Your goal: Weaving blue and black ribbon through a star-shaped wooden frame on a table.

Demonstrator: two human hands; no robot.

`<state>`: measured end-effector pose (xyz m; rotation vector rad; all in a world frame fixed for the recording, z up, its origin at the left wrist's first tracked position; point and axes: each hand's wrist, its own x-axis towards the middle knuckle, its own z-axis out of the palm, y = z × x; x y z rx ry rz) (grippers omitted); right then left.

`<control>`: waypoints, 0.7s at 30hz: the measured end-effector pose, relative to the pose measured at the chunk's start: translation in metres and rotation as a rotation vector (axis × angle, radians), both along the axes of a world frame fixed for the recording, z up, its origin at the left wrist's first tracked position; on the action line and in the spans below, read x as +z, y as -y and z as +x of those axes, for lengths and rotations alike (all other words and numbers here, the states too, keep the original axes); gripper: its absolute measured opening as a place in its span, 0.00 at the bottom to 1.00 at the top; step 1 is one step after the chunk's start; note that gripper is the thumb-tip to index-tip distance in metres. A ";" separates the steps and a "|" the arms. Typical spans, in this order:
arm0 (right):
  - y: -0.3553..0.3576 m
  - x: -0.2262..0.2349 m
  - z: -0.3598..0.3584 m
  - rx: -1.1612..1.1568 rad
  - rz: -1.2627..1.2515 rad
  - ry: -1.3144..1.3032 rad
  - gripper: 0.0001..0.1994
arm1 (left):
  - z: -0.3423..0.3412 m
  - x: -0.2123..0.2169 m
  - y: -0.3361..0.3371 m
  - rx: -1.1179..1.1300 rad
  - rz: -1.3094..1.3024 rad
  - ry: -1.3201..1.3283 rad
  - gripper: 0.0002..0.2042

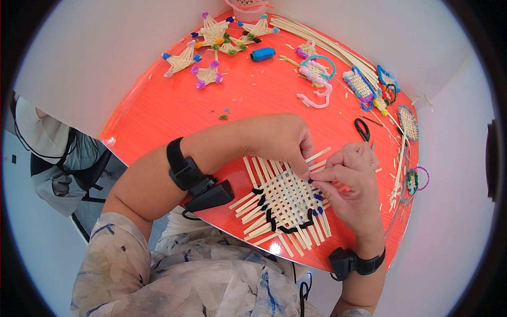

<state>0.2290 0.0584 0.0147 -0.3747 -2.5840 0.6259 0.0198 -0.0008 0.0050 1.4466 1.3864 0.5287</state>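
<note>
Hands meet over a woven mat (pixel 285 203) of pale flat strips lying on the near edge of the round red table (pixel 158 121). I see my left hand (pixel 280 140) reaching in from the left, fingers curled down onto the upper right part of the mat and pinching one of its strips. My right hand (pixel 351 177) comes from the lower right, fingers closed in a pinch on the strip ends at the mat's right edge, just beside the left fingertips; the two hands touch or nearly touch there. A black cord (pixel 272 216) runs through the mat's lower left border, and a purple cord (pixel 318 198) shows along its right border, close under the right hand.

Each wrist carries a black strap with a small device: the left wrist strap (pixel 185 169) and the right wrist strap (pixel 351 261).

Black scissors (pixel 362 129) lie on the table just beyond the right hand. Further back are several star-shaped woven pieces (pixel 208 37) with coloured pompoms, a blue spool (pixel 262 54), a pink-and-teal looped piece (pixel 317 79), and a bundle of loose pale strips (pixel 327 45). Small woven pieces edged in blue (pixel 359 84) sit along the right rim. I see part of a chair (pixel 79 158) below the table at left.
</note>
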 end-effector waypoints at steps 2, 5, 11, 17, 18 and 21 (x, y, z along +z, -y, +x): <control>0.001 0.000 -0.001 0.006 -0.012 0.003 0.10 | -0.001 0.000 0.001 0.004 -0.002 0.002 0.11; 0.001 0.001 -0.001 0.008 0.014 0.011 0.10 | -0.002 0.000 0.001 0.003 -0.010 0.000 0.11; -0.001 -0.001 0.000 0.014 0.038 0.007 0.10 | -0.001 -0.001 0.000 0.001 -0.003 -0.002 0.11; 0.006 0.003 -0.002 0.024 0.257 0.006 0.07 | -0.001 0.001 0.000 0.020 -0.030 0.014 0.10; 0.006 0.003 -0.002 0.024 0.256 0.005 0.07 | 0.000 0.001 0.000 0.022 -0.035 0.010 0.10; 0.008 0.005 -0.001 0.049 0.354 0.027 0.05 | -0.001 0.002 0.001 0.026 -0.046 0.008 0.10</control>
